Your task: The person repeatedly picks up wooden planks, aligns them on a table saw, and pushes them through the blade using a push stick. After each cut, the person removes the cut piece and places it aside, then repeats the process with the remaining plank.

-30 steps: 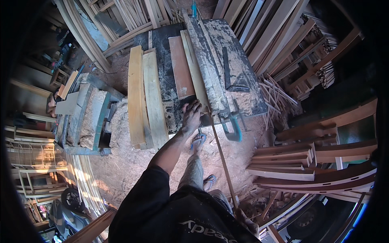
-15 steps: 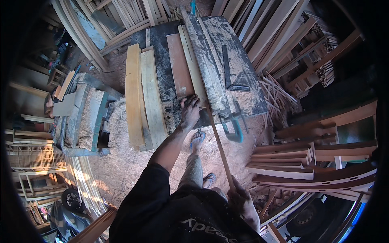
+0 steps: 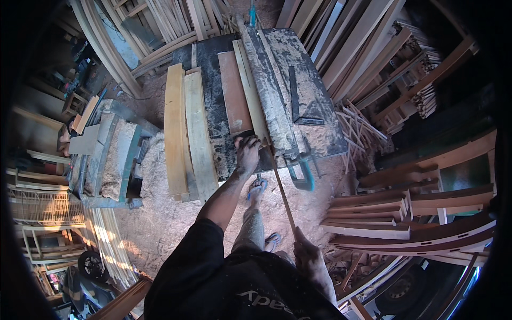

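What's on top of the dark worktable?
Light boards at left, a reddish board, a pale strip, a long dusty bar, a black L-shaped square, sawdust; left hand at the near edge. Tabletop under the boards and bar is covered: can't see it.

black shirt (image 3: pixel 213 280) cut off by lower edge, right hand (image 3: pixel 309 255) with fingertips hidden, wooden strip (image 3: pixel 282 192) with far end unclear

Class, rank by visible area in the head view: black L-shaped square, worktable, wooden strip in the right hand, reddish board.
1. Worktable
2. Reddish board
3. Wooden strip and black L-shaped square: too alike to rank.
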The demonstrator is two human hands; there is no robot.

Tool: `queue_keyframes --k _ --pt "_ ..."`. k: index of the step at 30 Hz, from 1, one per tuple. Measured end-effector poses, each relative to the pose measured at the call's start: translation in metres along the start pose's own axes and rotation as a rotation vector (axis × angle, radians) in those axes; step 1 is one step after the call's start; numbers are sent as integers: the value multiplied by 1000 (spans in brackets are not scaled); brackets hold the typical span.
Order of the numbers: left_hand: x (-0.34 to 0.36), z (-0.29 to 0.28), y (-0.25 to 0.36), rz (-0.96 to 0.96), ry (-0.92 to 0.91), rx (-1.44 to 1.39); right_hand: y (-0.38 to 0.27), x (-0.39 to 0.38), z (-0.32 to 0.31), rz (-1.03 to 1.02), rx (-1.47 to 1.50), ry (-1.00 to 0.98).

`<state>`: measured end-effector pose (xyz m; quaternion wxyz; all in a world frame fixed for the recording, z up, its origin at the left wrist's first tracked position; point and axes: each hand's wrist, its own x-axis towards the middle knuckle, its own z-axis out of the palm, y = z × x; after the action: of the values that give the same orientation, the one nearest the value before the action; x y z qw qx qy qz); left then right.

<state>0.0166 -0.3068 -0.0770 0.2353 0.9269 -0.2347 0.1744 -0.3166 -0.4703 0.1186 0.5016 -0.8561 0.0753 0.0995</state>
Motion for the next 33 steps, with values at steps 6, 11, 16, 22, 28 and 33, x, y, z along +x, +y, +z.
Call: queue_keyframes --k 6,11,16,22,28,33 --pt "2 0 -1 4 11 -25 -2 6 -4 -99 -141 -1" --pt "3 4 -5 3 18 -16 -7 18 -10 -218 -115 40" --pt "13 4 -11 -8 -34 12 -19 31 -11 205 116 -44" --pt "2 -34 45 -372 -116 -111 -24 42 -12 141 160 -33" --pt "-60 -59 170 -1208 -336 -1169 -25 56 -11 192 186 -99" --pt "-43 -35 168 -1130 -209 -1056 -23 72 -12 -51 76 -33"
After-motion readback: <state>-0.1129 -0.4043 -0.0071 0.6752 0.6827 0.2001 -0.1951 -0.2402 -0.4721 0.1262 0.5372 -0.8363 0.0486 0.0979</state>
